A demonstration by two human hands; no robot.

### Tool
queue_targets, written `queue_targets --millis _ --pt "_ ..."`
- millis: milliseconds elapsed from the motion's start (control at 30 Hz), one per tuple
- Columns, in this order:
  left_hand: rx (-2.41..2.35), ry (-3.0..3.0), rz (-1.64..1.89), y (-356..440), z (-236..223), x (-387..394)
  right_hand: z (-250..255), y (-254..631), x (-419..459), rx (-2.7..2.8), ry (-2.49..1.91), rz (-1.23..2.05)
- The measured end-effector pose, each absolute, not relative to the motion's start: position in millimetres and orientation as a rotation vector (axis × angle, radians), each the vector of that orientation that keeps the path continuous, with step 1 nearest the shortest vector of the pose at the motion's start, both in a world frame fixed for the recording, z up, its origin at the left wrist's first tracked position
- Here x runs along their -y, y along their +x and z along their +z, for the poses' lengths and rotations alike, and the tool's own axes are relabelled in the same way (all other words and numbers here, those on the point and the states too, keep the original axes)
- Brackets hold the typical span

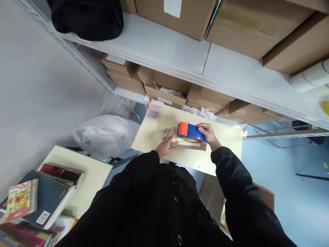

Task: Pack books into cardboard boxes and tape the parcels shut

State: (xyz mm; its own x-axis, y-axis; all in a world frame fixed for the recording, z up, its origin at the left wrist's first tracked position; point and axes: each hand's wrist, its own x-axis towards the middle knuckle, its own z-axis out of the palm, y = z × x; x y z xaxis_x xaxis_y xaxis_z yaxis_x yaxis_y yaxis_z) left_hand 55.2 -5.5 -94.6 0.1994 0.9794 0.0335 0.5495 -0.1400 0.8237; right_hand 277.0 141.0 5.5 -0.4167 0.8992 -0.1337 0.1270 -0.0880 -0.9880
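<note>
My right hand is wrapped round the right end of a blue and orange tape dispenser, with clear or yellowish tape showing under it. The dispenser is over a small brown cardboard box that lies on the pale yellow table. A white label shows on the box's near side, partly covered. At the box's left end my left hand grips it, thumb on the near side and fingers along the top. The dispenser's orange head points left, toward my left hand.
A pinkish clear plastic case lies at the table's far left corner. Behind stands a grey shelf with cardboard boxes. Left are a white plastic bag and a side table with books. An open carton stands low at right.
</note>
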Motion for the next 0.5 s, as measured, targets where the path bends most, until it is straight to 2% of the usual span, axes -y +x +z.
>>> queue_targets --millis 233,367,500 --pt "-1.321 1.488 1.083 57 -74 -7 -13 295 -149 1.479 -1.218 1.556" --pt "-1.220 0.863 1.427 68 -66 -13 -13 295 -151 1.499 -1.209 1.597" --pt "-1.197 0.191 1.542 72 -56 -28 -11 296 -151 1.550 -1.189 1.617"
